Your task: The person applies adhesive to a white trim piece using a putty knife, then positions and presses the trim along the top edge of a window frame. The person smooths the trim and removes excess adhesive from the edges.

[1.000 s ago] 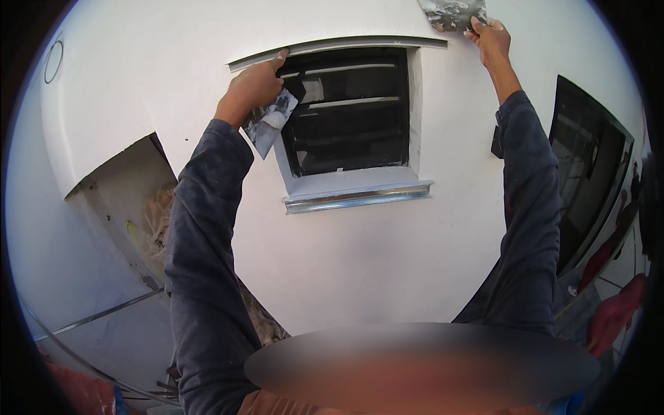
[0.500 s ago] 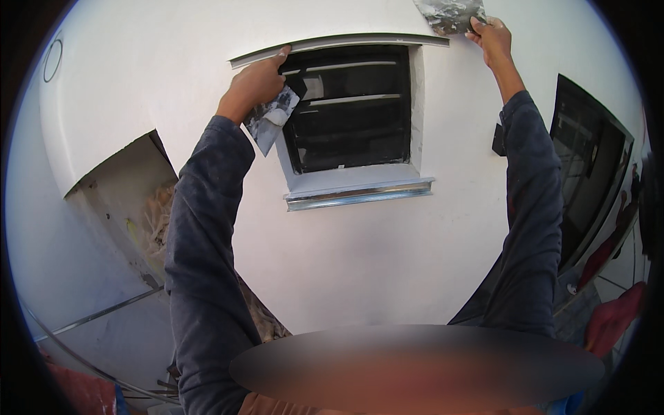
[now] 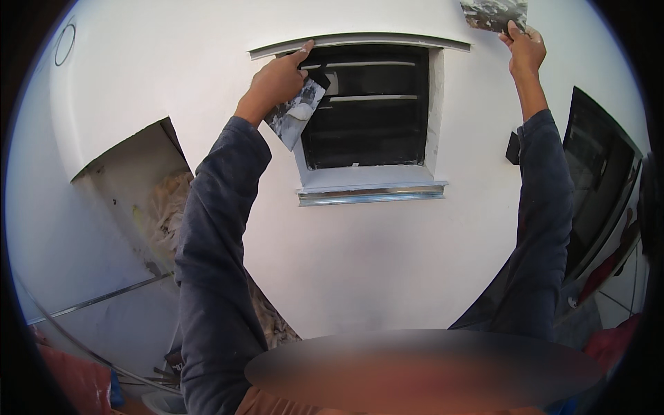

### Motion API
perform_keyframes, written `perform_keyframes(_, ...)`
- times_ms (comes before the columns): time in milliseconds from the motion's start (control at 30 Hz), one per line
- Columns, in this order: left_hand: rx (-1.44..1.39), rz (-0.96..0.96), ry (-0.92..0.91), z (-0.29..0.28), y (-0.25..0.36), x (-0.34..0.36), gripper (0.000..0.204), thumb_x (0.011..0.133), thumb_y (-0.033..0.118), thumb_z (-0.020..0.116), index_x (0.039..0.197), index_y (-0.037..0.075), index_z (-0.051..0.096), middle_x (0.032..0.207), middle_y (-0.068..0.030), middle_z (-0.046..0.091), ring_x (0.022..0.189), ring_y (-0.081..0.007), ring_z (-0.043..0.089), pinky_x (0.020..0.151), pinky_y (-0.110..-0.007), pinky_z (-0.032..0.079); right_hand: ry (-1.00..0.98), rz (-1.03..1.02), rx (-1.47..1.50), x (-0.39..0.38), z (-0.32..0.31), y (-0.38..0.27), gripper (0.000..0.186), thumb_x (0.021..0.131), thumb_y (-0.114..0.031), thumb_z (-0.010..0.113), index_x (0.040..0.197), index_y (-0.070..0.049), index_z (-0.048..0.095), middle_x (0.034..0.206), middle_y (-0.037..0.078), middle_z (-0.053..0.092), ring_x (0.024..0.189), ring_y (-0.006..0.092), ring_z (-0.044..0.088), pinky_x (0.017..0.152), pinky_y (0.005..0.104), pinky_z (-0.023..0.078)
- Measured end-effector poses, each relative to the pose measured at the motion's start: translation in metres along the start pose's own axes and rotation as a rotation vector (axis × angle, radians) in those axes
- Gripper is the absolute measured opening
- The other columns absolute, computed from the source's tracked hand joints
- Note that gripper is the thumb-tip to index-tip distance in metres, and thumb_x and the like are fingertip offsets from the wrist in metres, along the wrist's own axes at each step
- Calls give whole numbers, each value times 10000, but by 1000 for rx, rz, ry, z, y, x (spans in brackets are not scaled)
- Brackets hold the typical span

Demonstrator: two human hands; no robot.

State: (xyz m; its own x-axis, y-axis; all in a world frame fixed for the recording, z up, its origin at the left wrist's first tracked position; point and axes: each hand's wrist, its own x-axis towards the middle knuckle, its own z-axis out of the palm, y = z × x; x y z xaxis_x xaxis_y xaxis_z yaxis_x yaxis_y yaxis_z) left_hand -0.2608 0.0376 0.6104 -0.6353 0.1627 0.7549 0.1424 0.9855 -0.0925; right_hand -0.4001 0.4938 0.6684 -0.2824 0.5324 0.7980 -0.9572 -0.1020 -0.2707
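Note:
My left hand is closed around a plaster-smeared putty knife that slants down beside the window. Its extended index finger touches the left part of a thin metal strip above the window. Raised higher, at the upper right, my right hand grips a wide putty knife. White plaster coats that blade, which the top of the picture partly cuts off. Whether the blade touches the white wall I cannot tell.
A shiny metal strip runs along the sill. Left, a recess holds crumpled plastic sheeting. A dark-framed opening and a small black box are on the right. Red cloth lies at lower left.
The whole view has shifted, so the window sits farther right. My right hand and its putty knife have moved right relative to the upper strip. My left finger stays on the strip.

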Motion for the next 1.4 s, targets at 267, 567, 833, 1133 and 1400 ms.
perform_keyframes(267, -227, -104, -83, 4, 1, -63, 638, 930, 133, 599, 1530, 205, 396, 1017, -293, 685, 943, -429, 667, 890, -429, 496, 35, -166, -26, -8, 4, -12, 479, 889, 31, 695, 1255, 199, 435, 1131, 241, 626, 850, 220, 688, 681, 292, 632)
perform_keyframes(567, -471, -141, -35, -11, -44, -82, 600, 937, 92, 586, 1512, 107, 418, 1256, -305, 624, 1167, -399, 630, 1017, -378, 447, -23, -206, 61, -12, 16, -18, 330, 890, 25, 697, 1142, 125, 509, 991, 172, 680, 789, 184, 683, 660, 292, 617)
perform_keyframes(833, -633, -151, -101, -13, -41, -93, 571, 965, 63, 559, 1510, 30, 394, 1409, -220, 557, 1252, -280, 579, 1063, -323, 409, -71, -229, 11, -15, 25, -13, 341, 896, 13, 703, 1151, 121, 506, 1017, 167, 676, 829, 189, 688, 690, 303, 626)
perform_keyframes(1133, -1628, -541, -119, 26, -16, -192, 449, 1026, 69, 467, 1462, -34, 429, 1120, -138, 678, 929, -145, 688, 879, -280, 551, 87, -140, 293, -89, -30, -52, 290, 884, 8, 705, 1116, 82, 547, 1023, 158, 677, 839, 199, 681, 716, 331, 597)
perform_keyframes(1400, -2302, -1380, 126, 100, 77, -343, 372, 1050, 287, 494, 1295, 14, 553, 1087, -82, 704, 874, -218, 717, 780, -352, 617, 206, 1113, 549, -409, -149, -82, 331, 1010, -148, 530, 1256, 60, 606, 1219, 148, 681, 1068, 269, 682, 942, 418, 547)
